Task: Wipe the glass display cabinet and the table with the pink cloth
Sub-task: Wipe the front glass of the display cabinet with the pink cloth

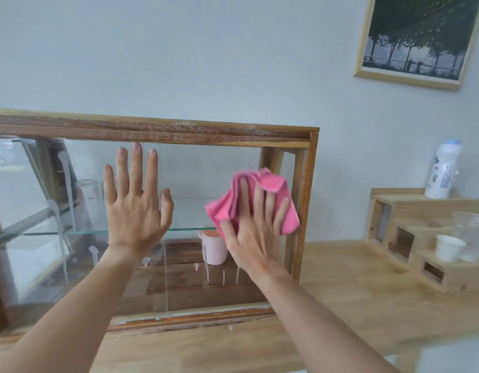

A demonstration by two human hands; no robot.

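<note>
The glass display cabinet (179, 131) has a dark wooden frame and stands on a light wooden table (340, 313). White drips run down its front glass. My left hand (136, 203) lies flat on the glass, fingers spread and pointing up, holding nothing. My right hand (253, 232) presses the crumpled pink cloth (270, 184) against the glass near the cabinet's right post. Inside, a pink mug (213, 249) stands on the cabinet floor under a glass shelf (187, 228), and clear glasses (89, 189) stand at the left.
A stepped wooden stand (410, 238) sits on the table at the right, carrying a white bottle (444, 170), a small white cup (448, 247) and a clear glass (472, 235). A framed picture (418, 39) hangs on the wall above.
</note>
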